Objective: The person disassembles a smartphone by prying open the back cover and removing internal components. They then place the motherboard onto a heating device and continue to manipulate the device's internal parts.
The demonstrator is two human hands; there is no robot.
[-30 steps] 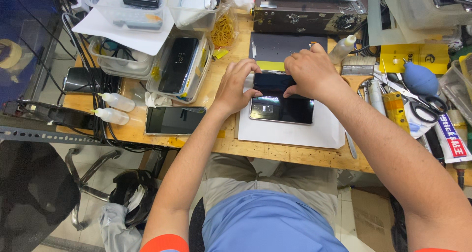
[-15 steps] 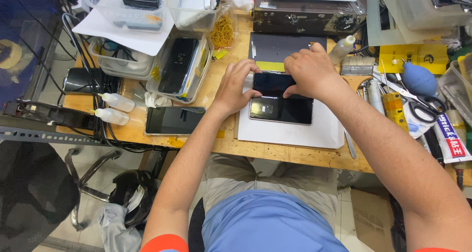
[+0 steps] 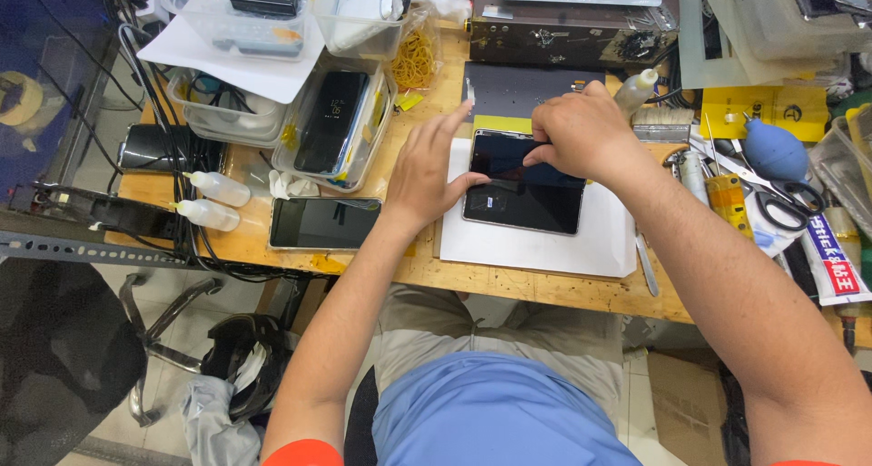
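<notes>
Head view: the phone (image 3: 524,183) lies on a white sheet (image 3: 545,243) at bench centre. My left hand (image 3: 425,171) lies open, touching its left edge; my right hand (image 3: 581,132) pinches its far edge. A second phone (image 3: 324,223) lies left, scissors (image 3: 779,196) right.

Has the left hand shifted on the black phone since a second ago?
Yes. The left hand sat flat at the black phone's left end; now its index finger points up toward the dark mat, thumb at the phone's left edge. The white sheet stayed put.
</notes>
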